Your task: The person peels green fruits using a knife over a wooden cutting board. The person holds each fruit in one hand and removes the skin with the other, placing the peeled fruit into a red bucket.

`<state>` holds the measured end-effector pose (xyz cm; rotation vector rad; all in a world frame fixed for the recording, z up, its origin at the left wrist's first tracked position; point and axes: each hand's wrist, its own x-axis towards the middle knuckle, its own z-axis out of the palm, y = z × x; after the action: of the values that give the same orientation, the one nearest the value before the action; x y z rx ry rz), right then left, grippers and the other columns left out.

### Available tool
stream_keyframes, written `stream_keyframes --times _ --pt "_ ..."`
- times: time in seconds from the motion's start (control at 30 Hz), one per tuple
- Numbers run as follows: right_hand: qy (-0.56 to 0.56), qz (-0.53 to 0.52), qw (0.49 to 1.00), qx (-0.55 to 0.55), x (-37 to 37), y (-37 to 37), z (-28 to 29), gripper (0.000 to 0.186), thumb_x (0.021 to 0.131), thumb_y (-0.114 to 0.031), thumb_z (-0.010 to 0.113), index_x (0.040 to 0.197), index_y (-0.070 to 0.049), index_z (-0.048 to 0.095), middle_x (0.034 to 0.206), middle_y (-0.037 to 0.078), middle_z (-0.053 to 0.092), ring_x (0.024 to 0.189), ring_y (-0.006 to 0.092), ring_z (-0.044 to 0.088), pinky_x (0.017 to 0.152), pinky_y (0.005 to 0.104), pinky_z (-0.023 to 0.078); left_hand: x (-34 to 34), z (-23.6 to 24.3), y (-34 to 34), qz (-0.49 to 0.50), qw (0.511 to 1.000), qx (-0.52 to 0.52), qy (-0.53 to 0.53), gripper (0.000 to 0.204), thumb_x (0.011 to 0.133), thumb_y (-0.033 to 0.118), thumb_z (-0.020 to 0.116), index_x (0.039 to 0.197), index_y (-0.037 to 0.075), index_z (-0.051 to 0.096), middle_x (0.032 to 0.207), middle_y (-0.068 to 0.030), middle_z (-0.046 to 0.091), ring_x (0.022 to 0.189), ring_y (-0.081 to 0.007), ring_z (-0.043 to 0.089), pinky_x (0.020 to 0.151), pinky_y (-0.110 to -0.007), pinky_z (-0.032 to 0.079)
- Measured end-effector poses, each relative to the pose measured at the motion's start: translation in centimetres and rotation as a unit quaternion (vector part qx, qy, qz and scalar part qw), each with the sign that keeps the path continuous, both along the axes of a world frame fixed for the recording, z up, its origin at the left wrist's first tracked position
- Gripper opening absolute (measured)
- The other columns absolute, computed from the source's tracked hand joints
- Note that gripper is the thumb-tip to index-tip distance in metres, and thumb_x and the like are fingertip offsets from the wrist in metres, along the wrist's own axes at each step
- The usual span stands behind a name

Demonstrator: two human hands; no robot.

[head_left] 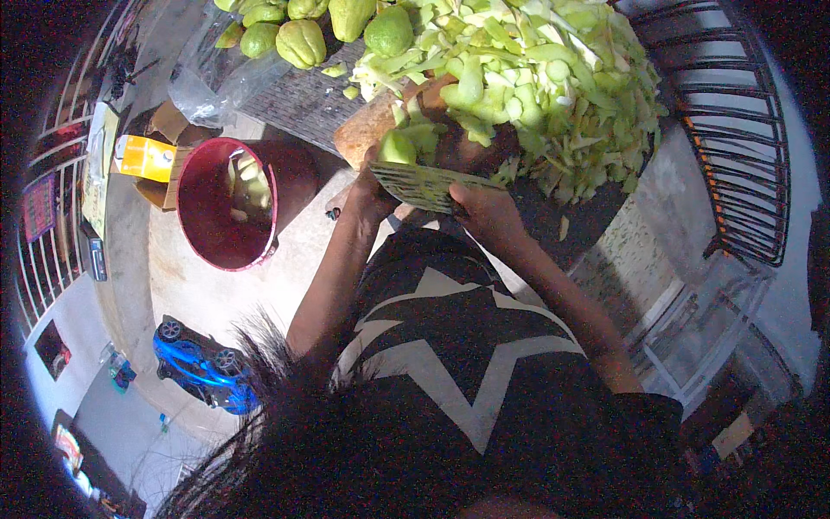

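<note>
Both hands are closed on the ends of a flat grey-green slatted tool (424,185), held tilted in front of my body. My left hand (370,195) grips its left end, while my right hand (489,214) wraps its right end, thumb on top. Just beyond the tool's left part shows a pale green chayote piece (398,149). A brown wooden block (359,137) lies behind it. To the far right rises a big heap of cut chayote pieces (553,86). Whole chayotes (301,43) sit at the far left of the dark work surface (298,102).
A dark red bucket (201,208) with pale pieces inside stands at my left. Beyond it are a clear plastic bag (203,95) and a cardboard box (169,125). A blue toy car (203,368) lies on the floor. Metal bars (731,130) stand at the right.
</note>
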<state>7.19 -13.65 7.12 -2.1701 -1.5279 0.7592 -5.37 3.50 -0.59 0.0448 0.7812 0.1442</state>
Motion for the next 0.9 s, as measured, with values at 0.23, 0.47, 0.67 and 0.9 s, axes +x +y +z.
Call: stream_keyframes --times 0.23,0.47,0.67,0.9 --pt "0.001 0.004 1.0 0.018 -0.1 2.1 0.1 0.016 0.081 -0.017 0.055 0.09 -0.004 0.053 0.081 0.019 0.061 0.077 0.038 0.06 0.067 0.0478 0.047 -1.1 -1.5 0.0 0.001 0.99 -0.004 -0.141 0.05 0.093 0.045 0.039 0.128 0.009 0.044 0.121 -0.0165 0.053 0.105 -0.0292 0.056 0.093 -0.043 0.045" --pt "0.05 -0.022 0.988 0.142 0.5 4.9 -0.6 0.016 0.081 -0.017 0.058 0.089 -0.004 0.053 0.07 0.018 0.058 0.069 0.0386 0.058 0.06 0.0466 0.046 -1.7 -2.2 0.4 -0.019 0.997 -0.031 -0.072 0.044 0.094 0.045 0.038 0.118 0.01 0.049 0.105 -0.0109 0.059 0.087 -0.0257 0.059 0.063 -0.035 0.052" --pt "0.105 -0.025 0.994 -0.001 2.4 7.5 -3.0 0.022 0.078 -0.019 0.059 0.087 0.0 0.053 0.072 0.018 0.059 0.074 0.0382 0.058 0.064 0.0434 0.046 -0.3 0.2 0.1 -0.003 0.997 0.005 0.076 0.044 0.092 0.049 0.041 0.115 0.012 0.05 0.097 -0.0107 0.06 0.075 -0.0261 0.059 0.053 -0.035 0.048" --pt "0.102 0.001 0.995 -0.003 4.3 8.7 -6.6 0.023 0.074 -0.019 0.061 0.082 0.002 0.054 0.075 0.019 0.06 0.072 0.0374 0.06 0.063 0.0422 0.045 -0.2 0.3 0.3 -0.051 0.995 0.021 0.08 0.048 0.09 0.053 0.042 0.118 0.015 0.048 0.097 -0.0061 0.061 0.073 -0.021 0.06 0.052 -0.03 0.048"
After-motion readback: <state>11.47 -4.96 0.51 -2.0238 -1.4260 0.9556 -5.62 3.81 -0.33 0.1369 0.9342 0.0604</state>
